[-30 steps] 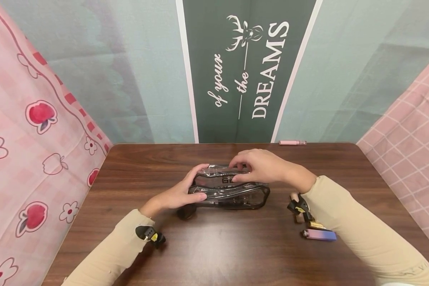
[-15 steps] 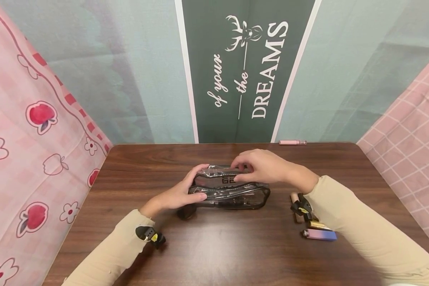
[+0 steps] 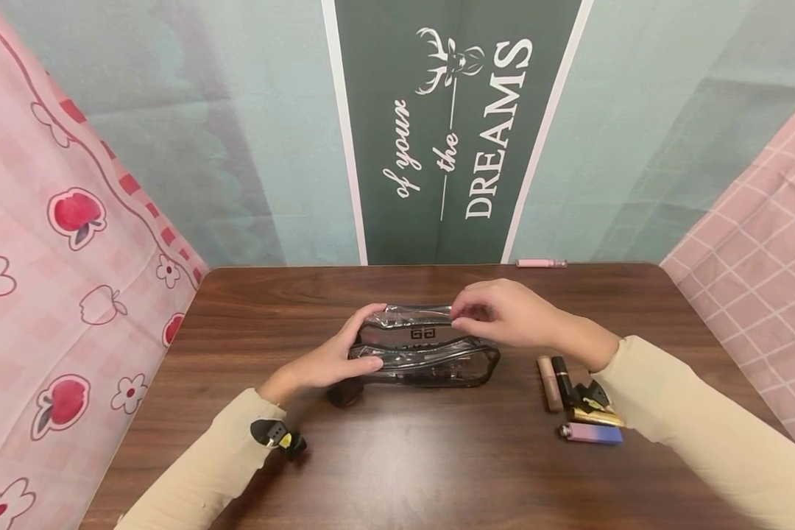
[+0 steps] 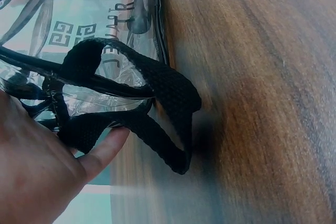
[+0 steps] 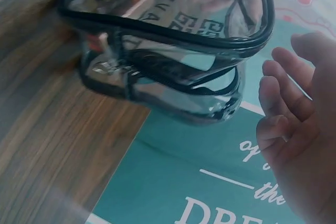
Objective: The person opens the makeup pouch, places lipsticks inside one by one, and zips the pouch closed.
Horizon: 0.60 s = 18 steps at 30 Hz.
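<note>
A clear cosmetic bag (image 3: 430, 372) with black trim stands on the table, its top open. My left hand (image 3: 327, 361) grips the bag's left end, thumb in front and fingers behind. In the left wrist view its thumb lies against the black strap (image 4: 170, 90) at that end. By the bag's right end, my right hand (image 3: 513, 315) has loosely curled fingers. In the right wrist view those fingers (image 5: 291, 95) hold nothing and are apart from the bag (image 5: 173, 32). A few small items show blurrily through the plastic; their kind is unclear.
Right of the bag lie a beige tube (image 3: 548, 384), a black tube (image 3: 561, 375), a gold tube (image 3: 596, 418) and a pink-to-blue tube (image 3: 592, 433). A pink tube (image 3: 536, 263) lies at the table's back edge. Printed cloths hang behind and on both sides.
My right hand has drawn back to the right from over the bag's opening, uncovering more of the tubes. The left hand and the bag have stayed in place.
</note>
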Available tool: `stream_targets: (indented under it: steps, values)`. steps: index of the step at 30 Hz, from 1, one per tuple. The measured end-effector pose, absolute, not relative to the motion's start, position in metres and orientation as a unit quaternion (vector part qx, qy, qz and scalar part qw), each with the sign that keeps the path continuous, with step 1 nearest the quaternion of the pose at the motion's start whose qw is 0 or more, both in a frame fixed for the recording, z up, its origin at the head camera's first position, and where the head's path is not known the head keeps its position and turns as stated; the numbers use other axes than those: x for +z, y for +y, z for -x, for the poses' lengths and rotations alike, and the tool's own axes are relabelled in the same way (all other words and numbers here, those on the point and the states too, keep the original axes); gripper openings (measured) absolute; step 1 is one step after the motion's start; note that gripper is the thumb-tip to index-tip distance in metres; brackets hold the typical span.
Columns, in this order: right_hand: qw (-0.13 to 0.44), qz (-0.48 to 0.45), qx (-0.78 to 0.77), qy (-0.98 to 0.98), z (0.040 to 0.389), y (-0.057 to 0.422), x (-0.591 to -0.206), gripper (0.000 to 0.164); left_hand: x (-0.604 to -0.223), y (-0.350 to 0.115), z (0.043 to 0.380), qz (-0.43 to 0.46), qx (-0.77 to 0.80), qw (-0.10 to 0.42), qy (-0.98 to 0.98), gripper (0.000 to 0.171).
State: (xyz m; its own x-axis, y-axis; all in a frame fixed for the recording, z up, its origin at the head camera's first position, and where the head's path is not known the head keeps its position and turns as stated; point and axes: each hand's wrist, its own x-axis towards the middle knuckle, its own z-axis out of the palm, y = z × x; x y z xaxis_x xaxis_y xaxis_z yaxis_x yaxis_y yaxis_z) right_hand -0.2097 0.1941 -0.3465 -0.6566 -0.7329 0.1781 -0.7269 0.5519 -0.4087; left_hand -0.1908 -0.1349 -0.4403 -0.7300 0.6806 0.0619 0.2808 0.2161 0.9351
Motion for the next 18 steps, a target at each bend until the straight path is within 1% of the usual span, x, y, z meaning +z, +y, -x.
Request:
stream_targets:
  steps: [4, 7, 12, 15, 18]
  values:
    - [0.005, 0.408, -0.23, 0.884, 0.203, 0.207, -0.347, 0.004, -0.439, -0.133, 0.191, -0.317, 0.537, 0.178, 0.761, 0.085]
    - [-0.004, 0.423, -0.238, 0.874, 0.2, 0.216, -0.347, 0.003, -0.439, -0.134, 0.191, -0.317, 0.533, 0.176, 0.764, 0.085]
    - [-0.007, 0.446, -0.249, 0.86, 0.196, 0.23, -0.35, 0.019, -0.439, -0.134, 0.191, -0.316, 0.536, 0.18, 0.762, 0.084]
    - [0.003, 0.444, -0.244, 0.862, 0.193, 0.238, -0.351, 0.024, -0.439, -0.134, 0.191, -0.317, 0.539, 0.181, 0.759, 0.083]
    - [0.009, 0.441, -0.236, 0.866, 0.19, 0.244, -0.351, 0.025, -0.439, -0.135, 0.191, -0.315, 0.543, 0.181, 0.757, 0.083]
